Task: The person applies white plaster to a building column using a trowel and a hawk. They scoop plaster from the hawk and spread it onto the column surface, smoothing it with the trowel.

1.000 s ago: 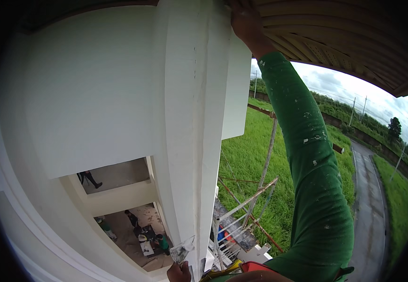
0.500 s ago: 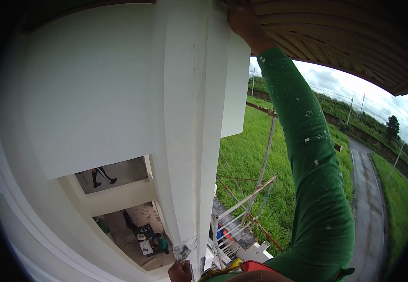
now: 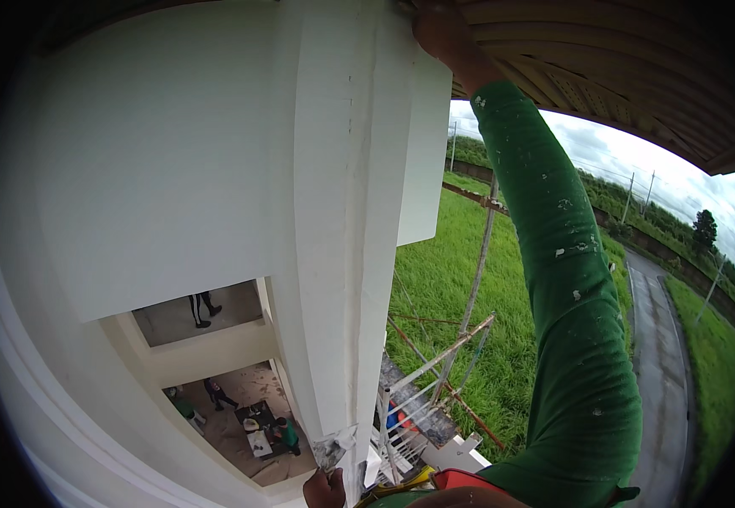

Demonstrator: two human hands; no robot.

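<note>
My right hand (image 3: 442,32) is raised to the top of a white column (image 3: 333,212), close under the roof eave. Its fingers look curled against the column, but whatever they hold is lost in shadow at the picture's edge. A green sleeve (image 3: 545,229) spotted with white covers that arm. Low down, my left hand (image 3: 325,489) is closed at the foot of the view, beside a flat grey-white smeared piece (image 3: 332,449) that it seems to grip from below. A thin rough seam runs down the column's face.
Metal scaffolding (image 3: 469,317) stands right of the column above grass (image 3: 503,288). Corrugated eave panels (image 3: 604,51) hang overhead. Through the wall openings, a person's legs (image 3: 201,309) show, and lower down people stand by a dark table (image 3: 257,423). A road (image 3: 659,356) lies far right.
My right hand and forearm have shifted slightly right; my left hand stays put. In the upper opening the walking legs have moved right, and people below have shifted.
</note>
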